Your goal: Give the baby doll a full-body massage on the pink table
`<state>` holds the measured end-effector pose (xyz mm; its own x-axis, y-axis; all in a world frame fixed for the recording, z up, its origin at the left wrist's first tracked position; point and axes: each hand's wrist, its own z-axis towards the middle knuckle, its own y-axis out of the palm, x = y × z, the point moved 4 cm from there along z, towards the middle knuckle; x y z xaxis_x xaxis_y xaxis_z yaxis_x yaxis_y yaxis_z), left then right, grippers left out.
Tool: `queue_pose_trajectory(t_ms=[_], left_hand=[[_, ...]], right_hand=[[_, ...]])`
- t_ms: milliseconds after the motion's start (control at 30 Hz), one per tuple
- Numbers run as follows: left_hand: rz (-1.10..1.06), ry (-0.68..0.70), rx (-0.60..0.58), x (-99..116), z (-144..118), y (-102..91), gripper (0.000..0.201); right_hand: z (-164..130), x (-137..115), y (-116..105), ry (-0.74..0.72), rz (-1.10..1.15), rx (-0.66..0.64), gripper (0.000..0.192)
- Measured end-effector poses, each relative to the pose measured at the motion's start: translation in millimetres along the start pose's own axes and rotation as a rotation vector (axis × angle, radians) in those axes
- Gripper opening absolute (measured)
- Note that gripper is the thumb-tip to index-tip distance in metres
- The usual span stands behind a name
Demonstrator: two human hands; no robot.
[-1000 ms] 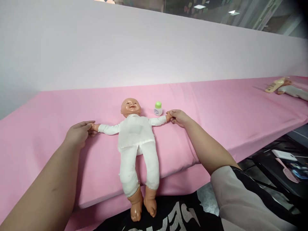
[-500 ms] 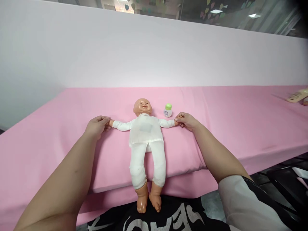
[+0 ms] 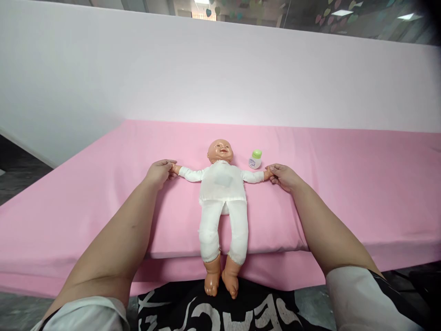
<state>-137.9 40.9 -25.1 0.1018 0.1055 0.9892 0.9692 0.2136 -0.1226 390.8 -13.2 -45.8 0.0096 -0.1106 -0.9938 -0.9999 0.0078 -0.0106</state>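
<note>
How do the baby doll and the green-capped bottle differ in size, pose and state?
The baby doll is far larger than the green-capped bottle. The baby doll lies face-up, arms spread; the green-capped bottle appears to stand upright. The person's left hand and right hand hold the baby doll's hands, while neither touches the green-capped bottle. Both rest on pink fabric.

- White wall (image 3: 241, 78) behind, full width; turns a corner at left.
- Window (image 3: 262, 18) above it, top edge slightly sloped in view; heart-shaped stickers (image 3: 325, 18) in several colours on the glass.
- Bright ceiling lights (image 3: 342, 13) show in the glass, upper right.
- Long table (image 3: 365, 184) against wall, pink cloth over top and front edge.
- Floor (image 3: 310, 301) grey, mottled; darker patch far left.
- Lower right corner too dark to read.
</note>
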Motion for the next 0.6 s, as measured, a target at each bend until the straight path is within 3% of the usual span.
queue_pose_trajectory(t_ms=[233, 600], left_hand=[[-0.051, 0.014, -0.057, 1.2, -1.2, -1.2, 0.036], [0.078, 0.041, -0.020, -3.2, 5.6, -2.0, 0.025]], right_hand=[[-4.5, -3.9, -1.8, 0.005, 0.018, -0.104, 0.045], [1.6, -1.5, 7.5, -0.015, -0.119, 0.043, 0.046]])
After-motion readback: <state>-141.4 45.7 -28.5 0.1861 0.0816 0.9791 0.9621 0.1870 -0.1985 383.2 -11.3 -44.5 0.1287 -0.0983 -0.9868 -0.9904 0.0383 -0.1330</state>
